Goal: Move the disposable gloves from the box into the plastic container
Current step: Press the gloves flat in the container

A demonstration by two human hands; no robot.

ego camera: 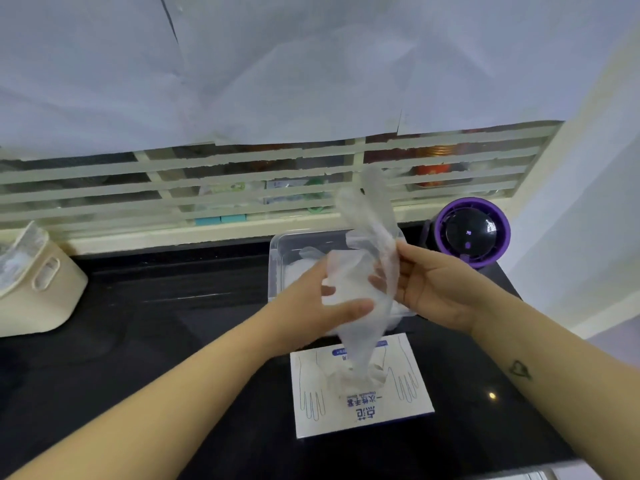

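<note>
While the white cardboard box printed with glove outlines (363, 407) lies flat on the black worktop (173, 306), a thin translucent disposable glove (369, 237) hangs between both hands, above the clear plastic container (277, 251) just behind the box. The left hand (325, 303) pinches the glove's lower part between thumb and curled fingers. The right hand (436, 285) grips its side edge, fingers curled round it. More crumpled gloves (298, 268) lie inside the container. A purple-rimmed round black gadget (472, 233) stands to the right, and a cream plastic basket (38, 285) sits far left.
</note>
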